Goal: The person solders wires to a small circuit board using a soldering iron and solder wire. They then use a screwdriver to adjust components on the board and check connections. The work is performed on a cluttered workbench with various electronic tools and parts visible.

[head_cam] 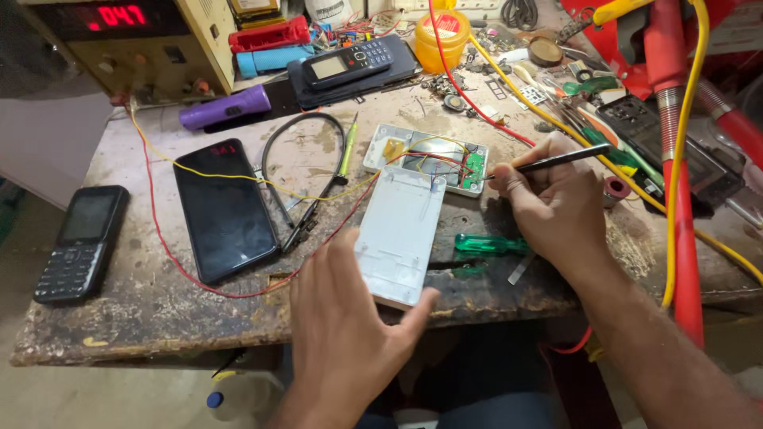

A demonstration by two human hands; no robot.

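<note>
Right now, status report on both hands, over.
Left hand steadying white casing. Right hand holding a black probe at the open device. Green screwdriver alongside.

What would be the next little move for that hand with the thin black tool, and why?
Probably easing the tool's tip further into the opened white box. The right hand holds the thin black tool aimed at the green board and wires, while the left hand steadies the white cover.

White plastic cover (397,234) is steadied at its near end by the left hand (342,334) | thin black tool (548,161) is gripped by the right hand (552,202), tip held at the opened white device (429,159) | green screwdriver (489,244) is lain beside the cover | black smartphone (225,208) and keypad phone (79,242) are laid on the worn workbench (143,310)
</note>
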